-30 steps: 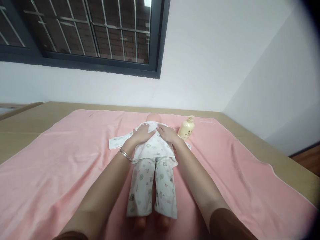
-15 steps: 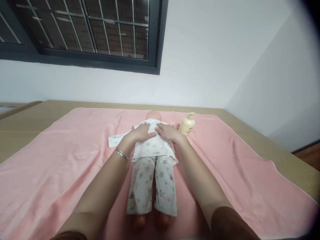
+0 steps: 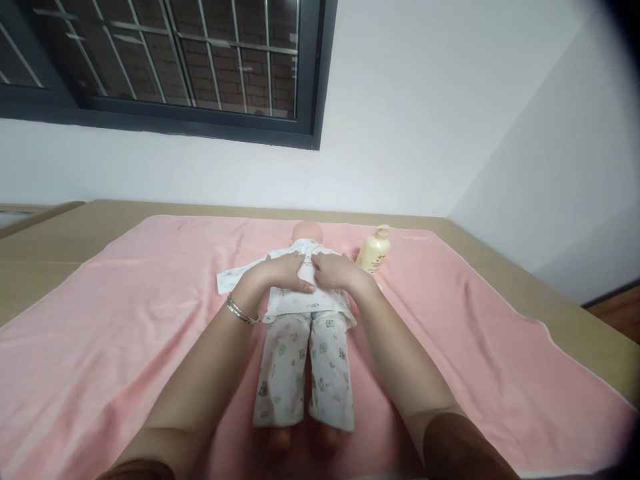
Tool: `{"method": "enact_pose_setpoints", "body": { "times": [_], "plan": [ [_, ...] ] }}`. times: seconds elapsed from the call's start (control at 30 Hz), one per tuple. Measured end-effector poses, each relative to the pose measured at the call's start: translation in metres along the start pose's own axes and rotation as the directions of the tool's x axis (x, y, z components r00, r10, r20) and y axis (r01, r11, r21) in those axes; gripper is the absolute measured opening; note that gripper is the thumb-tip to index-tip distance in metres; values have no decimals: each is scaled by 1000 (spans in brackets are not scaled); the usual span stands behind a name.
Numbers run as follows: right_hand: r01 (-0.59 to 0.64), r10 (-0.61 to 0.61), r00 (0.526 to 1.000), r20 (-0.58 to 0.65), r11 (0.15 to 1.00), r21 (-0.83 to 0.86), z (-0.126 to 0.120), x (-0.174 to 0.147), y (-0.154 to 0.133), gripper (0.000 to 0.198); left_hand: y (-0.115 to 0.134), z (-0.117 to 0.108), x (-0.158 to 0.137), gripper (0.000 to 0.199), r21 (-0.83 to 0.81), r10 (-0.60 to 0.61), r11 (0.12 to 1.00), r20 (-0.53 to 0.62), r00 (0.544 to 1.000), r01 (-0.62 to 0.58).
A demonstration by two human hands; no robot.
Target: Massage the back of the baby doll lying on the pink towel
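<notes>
A baby doll [image 3: 307, 233] with a bald head lies stretched out in front of me, its feet toward me and no face showing. It wears a white printed top [image 3: 293, 303] and matching trousers [image 3: 283, 363]. Across the left side of the doll's upper body rests my left hand [image 3: 289, 272], open, its thumb stretched toward the middle. My right hand [image 3: 334, 270] lies opposite on the right side, also open, with fingers slightly bent. The fingertips of both hands come close together near the doll's midline. One sleeve of the top spreads out flat to the left.
Under the doll is a pink cloth [image 3: 165, 293] with some folds, spread on a wooden surface [image 3: 505, 270]. A cream pump bottle [image 3: 374, 251] stands slightly tilted just right of my right hand. Behind are a white wall [image 3: 390, 133] and a dark-framed barred window [image 3: 200, 113].
Both hands have slid a little toward me along the doll's upper body, and their fingers look more bent. The doll and the bottle have stayed in place.
</notes>
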State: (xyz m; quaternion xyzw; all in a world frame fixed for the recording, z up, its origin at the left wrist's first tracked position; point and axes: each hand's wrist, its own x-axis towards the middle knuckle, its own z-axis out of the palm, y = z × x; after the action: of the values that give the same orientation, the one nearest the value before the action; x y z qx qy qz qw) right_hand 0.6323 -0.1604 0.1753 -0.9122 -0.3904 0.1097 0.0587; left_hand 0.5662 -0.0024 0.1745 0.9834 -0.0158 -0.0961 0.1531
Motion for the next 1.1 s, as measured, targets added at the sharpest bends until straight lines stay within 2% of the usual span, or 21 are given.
{"method": "enact_pose_setpoints", "body": {
  "times": [0.1,0.27,0.37,0.43,0.6,0.83,1.1],
  "plan": [
    [25,-25,1000,-9,999,47,-2,1,5,27,-1,1,2,83,-29,20,999,29,999,-19],
    [76,-25,978,-208,968,240,18,30,25,42,-8,24,27,85,-17,-164,986,-145,976,163],
    [29,66,941,-332,961,273,36,46,31,42,-13,40,41,81,-71,-223,975,-261,939,212],
    [-10,109,918,-380,967,254,45,52,31,42,-16,46,46,82,-109,-247,968,-299,922,225],
    [-53,107,932,-347,985,163,52,56,28,45,-15,46,45,80,-126,-244,968,-268,932,217],
    [-81,122,949,-292,986,148,48,55,29,45,-11,41,39,82,-142,-235,968,-230,944,207],
    [-88,130,944,-302,985,150,48,54,28,44,-15,43,43,77,-143,-236,968,-247,940,205]
  ]
}}
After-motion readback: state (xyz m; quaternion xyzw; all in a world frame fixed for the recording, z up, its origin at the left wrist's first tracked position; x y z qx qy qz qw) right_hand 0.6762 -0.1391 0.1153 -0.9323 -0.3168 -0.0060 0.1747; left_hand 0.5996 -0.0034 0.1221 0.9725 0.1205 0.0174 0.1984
